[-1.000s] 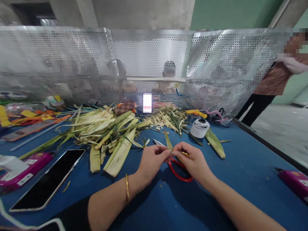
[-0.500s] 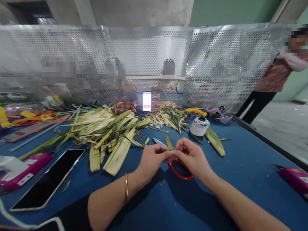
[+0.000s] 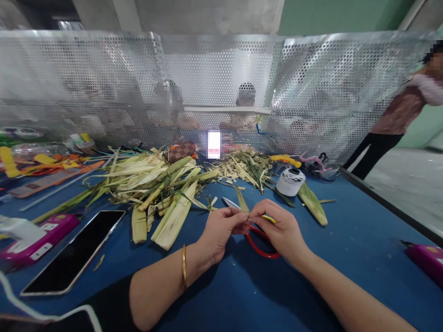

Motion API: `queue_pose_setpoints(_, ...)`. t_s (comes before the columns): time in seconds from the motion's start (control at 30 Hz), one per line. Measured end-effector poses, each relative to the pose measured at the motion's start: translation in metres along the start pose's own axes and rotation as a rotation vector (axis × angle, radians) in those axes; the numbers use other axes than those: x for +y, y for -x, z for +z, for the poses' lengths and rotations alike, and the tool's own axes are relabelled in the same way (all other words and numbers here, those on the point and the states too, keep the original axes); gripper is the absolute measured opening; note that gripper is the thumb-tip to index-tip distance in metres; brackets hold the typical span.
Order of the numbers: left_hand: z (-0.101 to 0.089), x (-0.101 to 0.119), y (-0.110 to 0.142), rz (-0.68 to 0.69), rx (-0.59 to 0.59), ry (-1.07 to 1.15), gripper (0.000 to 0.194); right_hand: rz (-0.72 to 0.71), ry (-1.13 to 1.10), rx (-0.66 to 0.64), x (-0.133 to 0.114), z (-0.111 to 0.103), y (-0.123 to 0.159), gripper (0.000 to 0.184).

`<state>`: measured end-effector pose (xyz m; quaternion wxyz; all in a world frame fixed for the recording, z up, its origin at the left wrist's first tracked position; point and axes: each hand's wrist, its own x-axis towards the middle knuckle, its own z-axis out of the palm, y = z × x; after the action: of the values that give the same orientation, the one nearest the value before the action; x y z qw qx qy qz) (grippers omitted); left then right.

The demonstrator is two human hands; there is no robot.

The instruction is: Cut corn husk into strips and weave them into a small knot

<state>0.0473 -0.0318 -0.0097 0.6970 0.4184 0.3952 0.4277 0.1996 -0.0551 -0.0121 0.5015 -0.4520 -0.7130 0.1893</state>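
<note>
In the head view, my left hand (image 3: pixel 219 233) and my right hand (image 3: pixel 278 228) meet at the middle of the table, both closed with pinched fingertips. Between them they grip a narrow strip of corn husk (image 3: pixel 241 199), its pointed end sticking up. Below the fingers lies a pair of scissors with red handles (image 3: pixel 261 252), partly hidden by my hands; its blade tip shows to the left. A thin yellow strip (image 3: pixel 269 218) shows behind my right fingers, its kind unclear. A spool of white thread (image 3: pixel 290 183) stands beyond my right hand, beside a loose corn husk (image 3: pixel 313 207).
A heap of corn husks (image 3: pixel 169 226) covers the left middle, with shredded scraps (image 3: pixel 242 168) behind. At left lie a phone (image 3: pixel 74 251) and a magenta power strip (image 3: pixel 38 249); another magenta power strip (image 3: pixel 424 260) is at right. A perforated screen (image 3: pixel 214 69) borders the back. A person stands at right.
My right fingers have shifted slightly over the husk strip, and the yellow strip behind them now shows clearly. The whole view has moved a little, with things appearing slightly further right.
</note>
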Motion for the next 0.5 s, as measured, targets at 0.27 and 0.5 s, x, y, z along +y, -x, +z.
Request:
queue_pose_setpoints(0.27, 0.0026, 0.0007, 0.0003, 0.153, -0.007, -0.114, 0.021, 0.211, -0.061, 0.015, 0.0027, 0.0016, 0.0006, 0.013)
queue_pose_setpoints(0.5, 0.0029, 0.0005, -0.0014, 0.146, -0.033, -0.166, 0.017, 0.316, -0.155, 0.026, -0.0008, 0.0016, 0.0006, 0.013)
